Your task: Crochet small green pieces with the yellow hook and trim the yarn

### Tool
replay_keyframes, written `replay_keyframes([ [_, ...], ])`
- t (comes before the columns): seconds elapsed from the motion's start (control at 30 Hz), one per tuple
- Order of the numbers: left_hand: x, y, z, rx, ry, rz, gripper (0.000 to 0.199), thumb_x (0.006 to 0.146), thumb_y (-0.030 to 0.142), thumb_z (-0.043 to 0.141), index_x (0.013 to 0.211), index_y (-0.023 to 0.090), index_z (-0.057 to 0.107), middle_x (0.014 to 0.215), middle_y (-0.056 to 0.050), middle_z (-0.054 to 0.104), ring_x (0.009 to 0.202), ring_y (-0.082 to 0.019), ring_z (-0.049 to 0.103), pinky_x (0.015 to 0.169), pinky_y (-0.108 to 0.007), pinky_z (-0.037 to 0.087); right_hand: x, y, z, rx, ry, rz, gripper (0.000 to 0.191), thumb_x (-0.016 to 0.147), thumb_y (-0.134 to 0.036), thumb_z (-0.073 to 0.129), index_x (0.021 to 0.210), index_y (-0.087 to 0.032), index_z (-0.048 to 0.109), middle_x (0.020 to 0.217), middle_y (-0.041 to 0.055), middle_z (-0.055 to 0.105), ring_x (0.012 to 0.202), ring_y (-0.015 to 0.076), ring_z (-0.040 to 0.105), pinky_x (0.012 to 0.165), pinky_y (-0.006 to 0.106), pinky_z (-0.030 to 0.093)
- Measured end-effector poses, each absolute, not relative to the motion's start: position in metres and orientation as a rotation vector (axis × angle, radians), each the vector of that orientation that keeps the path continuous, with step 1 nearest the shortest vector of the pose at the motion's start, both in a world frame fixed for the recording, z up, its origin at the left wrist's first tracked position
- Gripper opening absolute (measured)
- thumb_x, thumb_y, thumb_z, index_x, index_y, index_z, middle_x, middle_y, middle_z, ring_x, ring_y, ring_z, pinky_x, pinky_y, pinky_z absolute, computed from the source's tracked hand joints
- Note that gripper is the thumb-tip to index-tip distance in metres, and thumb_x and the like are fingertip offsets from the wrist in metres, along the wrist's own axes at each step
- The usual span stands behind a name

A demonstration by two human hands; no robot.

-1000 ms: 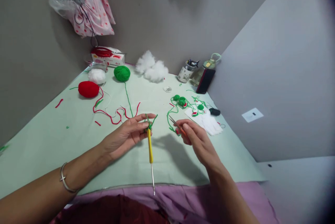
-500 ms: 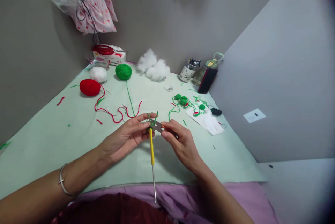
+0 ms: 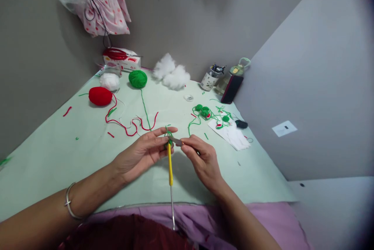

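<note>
The single head camera sits above the near edge of the desk (image 3: 70,168), at the person's own head, and looks forward and steeply down across the top. The left forearm (image 3: 96,189) enters from the near left and the right forearm (image 3: 245,215) from the near right, so the left grip (image 3: 146,148) and right grip (image 3: 203,160) fall close to mid-view. The wide framing reaches from dark red cloth (image 3: 131,234) at the near edge to the far wall (image 3: 163,20), and takes in the right wall (image 3: 315,55); the far right corner darkens.
</note>
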State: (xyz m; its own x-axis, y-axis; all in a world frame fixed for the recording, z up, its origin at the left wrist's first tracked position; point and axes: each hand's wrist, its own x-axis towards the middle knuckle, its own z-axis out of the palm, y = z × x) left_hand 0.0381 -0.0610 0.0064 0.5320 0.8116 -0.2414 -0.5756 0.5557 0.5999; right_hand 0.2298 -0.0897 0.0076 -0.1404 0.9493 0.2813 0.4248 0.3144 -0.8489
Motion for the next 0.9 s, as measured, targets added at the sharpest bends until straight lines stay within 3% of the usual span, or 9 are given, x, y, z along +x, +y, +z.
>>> replay_keyframes([
  [0.1, 0.037, -0.061, 0.005, 0.486, 0.546, 0.856, 0.027, 0.082, 0.012, 0.078, 0.109, 0.013, 0.078, 0.090, -0.005, 0.073, 0.080, -0.013, 0.067, 0.081, -0.024, 0.057, 0.235, -0.091, 0.009, -1.257, -1.632, 0.805, 0.026, 0.095, -0.043, 0.062, 0.091, -0.022, 0.078, 0.070, 0.0002, 0.059, 0.064, 0.0143, 0.051, 0.061, 0.028, 0.040],
  [0.2, 0.035, -0.063, 0.005, 0.467, 0.592, 0.872, 0.025, 0.083, 0.009, 0.076, 0.108, 0.013, 0.079, 0.088, -0.004, 0.071, 0.081, -0.012, 0.067, 0.082, -0.024, 0.057, 0.257, -0.090, 0.006, -1.367, -1.577, 0.685, 0.029, 0.095, -0.047, 0.061, 0.097, -0.022, 0.075, 0.084, 0.0035, 0.068, 0.072, 0.0165, 0.058, 0.065, 0.029, 0.045],
  [0.3, 0.035, -0.068, 0.008, 0.428, 0.628, 0.899, 0.023, 0.084, 0.006, 0.074, 0.105, 0.012, 0.079, 0.087, -0.003, 0.070, 0.079, -0.012, 0.067, 0.080, -0.023, 0.058, 0.287, -0.089, -0.002, -1.612, -1.559, 0.297, 0.032, 0.097, -0.047, 0.057, 0.104, -0.021, 0.073, 0.096, 0.0085, 0.072, 0.083, 0.0216, 0.064, 0.075, 0.035, 0.051],
  [0.43, 0.044, -0.078, 0.011, 0.409, 0.619, 0.941, 0.023, 0.084, 0.009, 0.076, 0.106, 0.013, 0.078, 0.087, -0.002, 0.069, 0.079, -0.012, 0.066, 0.079, -0.022, 0.057, 0.295, -0.099, -0.010, -1.697, -1.754, -0.198, 0.046, 0.093, -0.039, 0.067, 0.134, -0.020, 0.062, 0.126, 0.0183, 0.065, 0.117, 0.0333, 0.061, 0.101, 0.052, 0.050],
  [0.57, 0.057, -0.090, 0.011, 0.490, 0.623, 0.946, 0.025, 0.084, 0.015, 0.078, 0.109, 0.017, 0.076, 0.090, -0.001, 0.069, 0.083, -0.012, 0.064, 0.081, -0.023, 0.055, 0.256, -0.118, -0.008, -1.222, -1.973, 0.120, 0.061, 0.093, -0.028, 0.069, 0.150, -0.031, 0.046, 0.124, 0.0118, 0.063, 0.113, 0.0249, 0.064, 0.095, 0.043, 0.057],
  [0.73, 0.057, -0.098, 0.009, 0.631, 0.617, 0.929, 0.036, 0.083, 0.023, 0.082, 0.118, 0.024, 0.072, 0.094, 0.000, 0.070, 0.088, -0.012, 0.063, 0.087, -0.024, 0.050, 0.219, -0.127, -0.002, -1.024, -1.764, 0.340, 0.038, 0.098, -0.012, 0.057, 0.128, -0.032, 0.068, 0.104, 0.0056, 0.067, 0.095, 0.0170, 0.065, 0.080, 0.031, 0.056],
  [0.9, 0.047, -0.098, 0.010, 0.790, 0.709, 0.908, 0.064, 0.080, 0.021, 0.085, 0.138, 0.036, 0.062, 0.086, 0.006, 0.064, 0.086, -0.009, 0.059, 0.090, -0.024, 0.045, 0.210, -0.122, -0.003, -0.968, -1.422, 0.661, 0.024, 0.099, -0.018, 0.058, 0.106, -0.031, 0.077, 0.094, 0.0013, 0.071, 0.093, 0.0155, 0.063, 0.082, 0.030, 0.052],
])
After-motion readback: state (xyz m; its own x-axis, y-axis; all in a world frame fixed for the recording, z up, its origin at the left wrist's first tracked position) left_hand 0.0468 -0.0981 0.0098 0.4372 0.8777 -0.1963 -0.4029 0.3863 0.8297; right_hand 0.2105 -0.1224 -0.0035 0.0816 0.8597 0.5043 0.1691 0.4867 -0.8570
